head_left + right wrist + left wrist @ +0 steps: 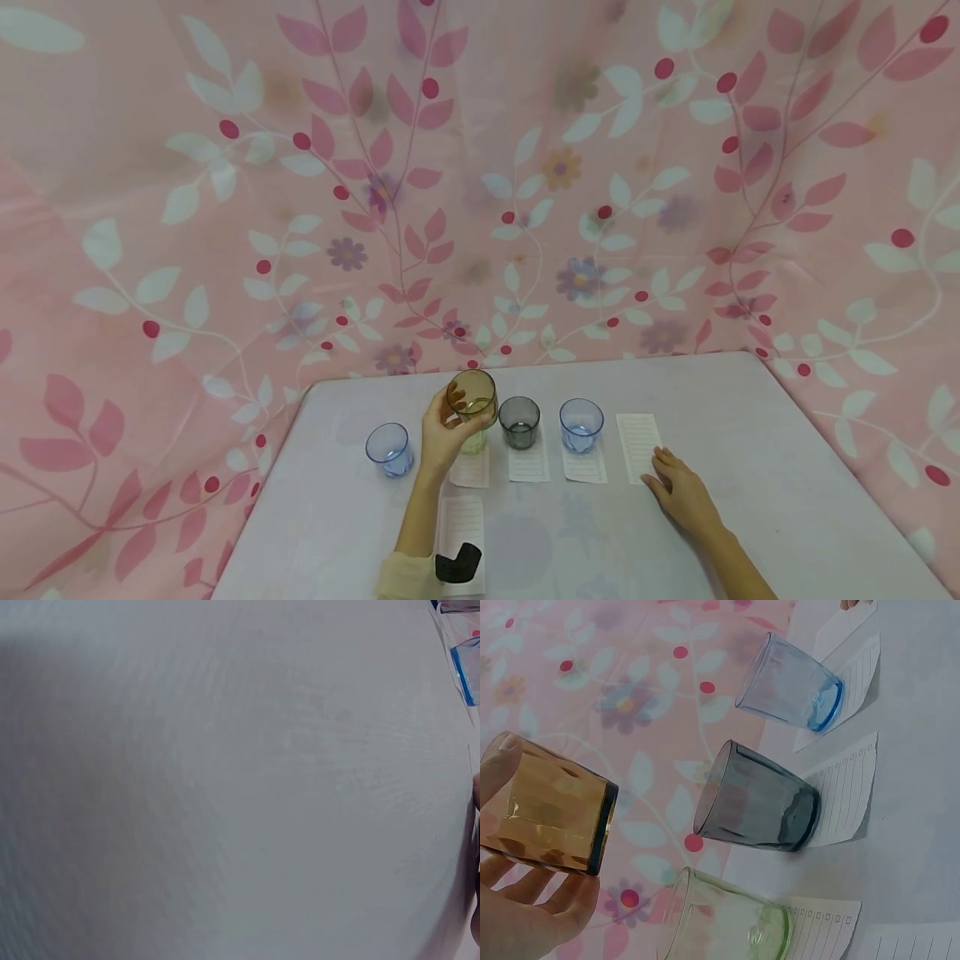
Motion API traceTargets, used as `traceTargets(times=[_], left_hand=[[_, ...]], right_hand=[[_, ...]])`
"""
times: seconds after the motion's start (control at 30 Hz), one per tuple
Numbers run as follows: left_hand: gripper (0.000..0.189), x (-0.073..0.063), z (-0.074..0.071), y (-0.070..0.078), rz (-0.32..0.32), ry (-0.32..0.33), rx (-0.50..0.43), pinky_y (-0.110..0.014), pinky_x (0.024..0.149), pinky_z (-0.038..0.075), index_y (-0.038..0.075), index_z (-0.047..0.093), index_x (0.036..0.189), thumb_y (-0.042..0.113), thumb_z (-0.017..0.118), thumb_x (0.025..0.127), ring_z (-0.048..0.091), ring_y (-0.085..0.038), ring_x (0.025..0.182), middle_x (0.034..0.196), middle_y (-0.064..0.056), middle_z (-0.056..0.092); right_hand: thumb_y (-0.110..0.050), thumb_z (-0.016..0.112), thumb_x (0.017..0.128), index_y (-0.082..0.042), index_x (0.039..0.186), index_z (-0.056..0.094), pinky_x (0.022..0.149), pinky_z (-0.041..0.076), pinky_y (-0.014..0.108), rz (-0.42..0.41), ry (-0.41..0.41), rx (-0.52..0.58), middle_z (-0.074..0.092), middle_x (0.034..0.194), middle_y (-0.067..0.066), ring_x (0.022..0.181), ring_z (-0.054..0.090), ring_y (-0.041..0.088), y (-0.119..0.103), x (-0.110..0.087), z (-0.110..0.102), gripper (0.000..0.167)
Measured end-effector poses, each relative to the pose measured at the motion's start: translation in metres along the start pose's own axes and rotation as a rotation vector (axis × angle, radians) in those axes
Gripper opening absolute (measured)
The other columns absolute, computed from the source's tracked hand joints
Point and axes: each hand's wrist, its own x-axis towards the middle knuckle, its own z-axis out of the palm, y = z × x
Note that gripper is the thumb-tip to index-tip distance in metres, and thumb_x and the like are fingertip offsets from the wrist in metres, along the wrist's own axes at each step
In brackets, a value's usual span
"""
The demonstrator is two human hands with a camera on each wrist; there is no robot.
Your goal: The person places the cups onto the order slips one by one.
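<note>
My left hand (441, 442) grips an amber glass (551, 810) and holds it up off the table. Behind and below it is a pale green glass (472, 443), partly hidden in the head view. A dark grey glass (520, 423) and a blue glass (581, 428) stand upright to its right, each with a lined paper slip beneath or against it. On the right, my right hand (684, 493) rests by another lined slip (636, 437), fingertips at its edge and fingers relaxed. The right wrist view shows mostly tabletop, with that hand barely at the edge.
A second blue glass (390, 452) stands at the left of the white table (300, 517). Another lined slip (463, 521) lies nearer the front, partly behind a black object (459, 564) at the left sleeve. A pink floral curtain (480, 208) hangs along the table's back edge.
</note>
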Motion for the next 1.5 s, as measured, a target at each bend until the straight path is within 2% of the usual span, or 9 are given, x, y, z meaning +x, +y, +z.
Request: traceTargets(times=[0.23,0.47,0.77,1.07,1.27,1.37,1.5], left_hand=[[0.069,-0.002,0.014,-0.002,-0.003,-0.042,0.0,-0.059,0.092,0.042,-0.009,0.043,0.133,0.0,0.076,0.073,0.047,-0.047,0.112,0.124,-0.03,0.051],[0.071,0.0,0.028,-0.001,0.003,-0.092,-0.006,-0.057,0.094,0.042,-0.009,0.042,0.133,0.002,0.077,0.073,0.045,-0.047,0.114,0.125,-0.03,0.05],[0.069,0.002,0.045,0.006,0.013,-0.083,-0.006,-0.052,0.092,0.044,-0.009,0.043,0.133,0.0,0.076,0.073,0.046,-0.047,0.113,0.124,-0.03,0.051],[0.068,0.005,0.061,0.006,0.018,-0.101,-0.033,-0.05,0.09,0.045,-0.01,0.046,0.13,0.001,0.078,0.072,0.048,-0.046,0.112,0.123,-0.029,0.053],[0.066,0.007,0.072,0.008,0.023,-0.127,-0.037,-0.053,0.093,0.044,-0.011,0.045,0.13,0.0,0.076,0.073,0.047,-0.048,0.114,0.124,-0.03,0.052],[0.067,0.008,0.077,0.007,0.013,-0.137,-0.047,-0.053,0.093,0.044,-0.01,0.045,0.131,0.001,0.077,0.072,0.047,-0.047,0.114,0.124,-0.03,0.052],[0.069,0.011,0.084,-0.007,0.013,-0.138,-0.058,-0.051,0.092,0.045,-0.007,0.046,0.131,0.004,0.079,0.071,0.048,-0.044,0.113,0.124,-0.027,0.053]], right_hand=[[-0.008,0.07,0.082,0.019,0.114,0.055,0.098,0.036,0.059,-0.019,0.047,0.001,0.05,0.126,0.033,0.12,0.044,0.049,-0.002,-0.002,0.001,0.044],[-0.01,0.068,0.085,0.018,0.117,0.053,0.1,0.034,0.06,0.007,0.018,0.019,0.047,0.13,0.032,0.124,0.04,0.049,-0.001,-0.001,-0.001,0.046],[-0.01,0.068,0.085,0.018,0.118,0.053,0.1,0.034,0.06,0.013,0.018,0.029,0.047,0.13,0.032,0.124,0.04,0.048,0.0,-0.001,-0.001,0.046],[-0.012,0.069,0.084,0.017,0.117,0.054,0.099,0.035,0.059,0.013,0.028,0.022,0.048,0.129,0.032,0.123,0.042,0.048,0.0,-0.001,0.0,0.046],[-0.01,0.069,0.084,0.018,0.116,0.054,0.099,0.035,0.059,0.009,0.037,0.027,0.049,0.128,0.032,0.123,0.042,0.048,-0.002,-0.001,0.0,0.045],[-0.009,0.069,0.085,0.018,0.116,0.054,0.1,0.035,0.059,0.007,0.038,0.028,0.049,0.128,0.032,0.123,0.042,0.048,-0.002,-0.001,0.0,0.044],[-0.008,0.069,0.084,0.019,0.116,0.054,0.099,0.035,0.059,0.003,0.04,0.03,0.049,0.128,0.032,0.123,0.042,0.048,-0.002,-0.001,0.0,0.044]])
